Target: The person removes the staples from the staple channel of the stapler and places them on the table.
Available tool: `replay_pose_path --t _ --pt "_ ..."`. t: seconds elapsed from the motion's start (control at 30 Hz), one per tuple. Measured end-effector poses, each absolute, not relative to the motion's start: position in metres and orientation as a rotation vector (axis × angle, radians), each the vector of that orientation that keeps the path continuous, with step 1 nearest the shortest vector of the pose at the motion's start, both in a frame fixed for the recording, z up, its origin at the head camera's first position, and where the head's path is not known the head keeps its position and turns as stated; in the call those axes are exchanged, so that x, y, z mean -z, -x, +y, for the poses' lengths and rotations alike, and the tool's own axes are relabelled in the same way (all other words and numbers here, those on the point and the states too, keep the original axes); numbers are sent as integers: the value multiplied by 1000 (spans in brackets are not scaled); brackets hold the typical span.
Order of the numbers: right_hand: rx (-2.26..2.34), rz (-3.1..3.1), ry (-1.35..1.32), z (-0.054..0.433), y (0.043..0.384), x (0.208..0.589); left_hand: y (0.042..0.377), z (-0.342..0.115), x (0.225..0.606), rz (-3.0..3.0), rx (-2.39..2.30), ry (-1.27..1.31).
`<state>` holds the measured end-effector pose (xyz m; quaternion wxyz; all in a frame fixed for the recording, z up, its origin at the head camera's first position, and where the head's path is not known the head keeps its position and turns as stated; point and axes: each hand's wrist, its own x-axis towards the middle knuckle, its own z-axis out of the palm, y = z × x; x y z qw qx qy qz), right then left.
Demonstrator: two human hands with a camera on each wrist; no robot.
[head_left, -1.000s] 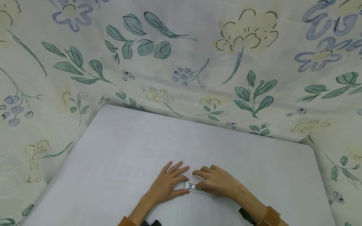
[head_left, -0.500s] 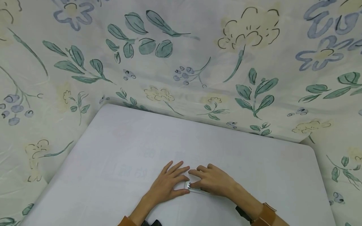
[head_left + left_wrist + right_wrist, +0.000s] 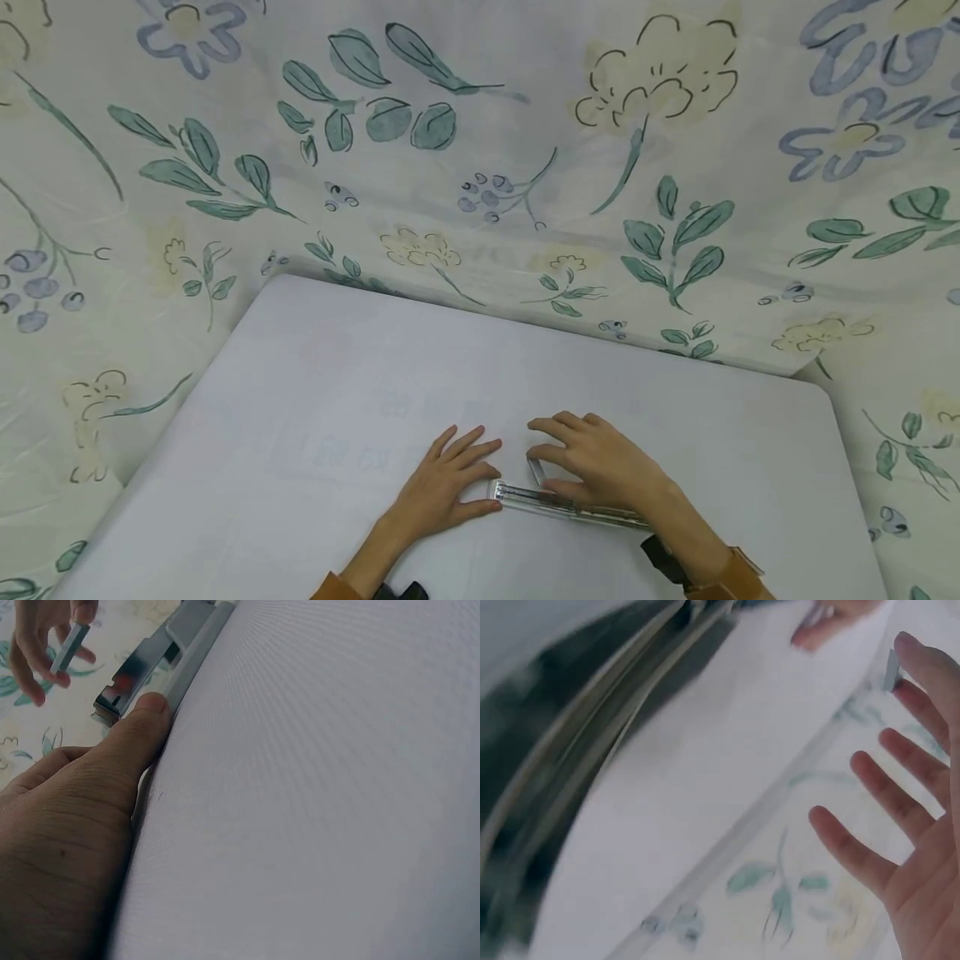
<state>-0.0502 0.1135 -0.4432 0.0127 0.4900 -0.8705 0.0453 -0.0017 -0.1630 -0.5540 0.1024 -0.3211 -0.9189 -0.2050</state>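
Observation:
On the white table lies a long stapler (image 3: 528,497), opened out, its metal channel showing and its right part running beneath my right hand. My left hand (image 3: 442,492) pinches its left end between thumb and index finger, the other fingers spread. My right hand (image 3: 600,462) pinches a short grey staple strip (image 3: 536,471) by thumb and index finger, just above the channel. The left wrist view shows that staple strip (image 3: 70,648) beyond the stapler's metal end (image 3: 120,686). In the right wrist view the staple strip (image 3: 891,671) sits at the fingertips, remaining fingers apart.
The white table (image 3: 375,375) has rounded far corners. Floral-patterned cloth (image 3: 480,192) rises behind it and along both sides. A dark wrist strap (image 3: 663,560) and brown cuff (image 3: 723,577) are on the right arm.
My right fingers moved left along the stapler's channel, then came up and back to the right with the staple strip, uncovering the channel. The left hand stays in place.

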Motion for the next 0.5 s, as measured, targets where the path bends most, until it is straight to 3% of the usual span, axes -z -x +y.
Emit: replay_pose_path --t 0.5 --pt "-292 -2798 -908 203 35 458 2 -166 552 -2691 605 951"
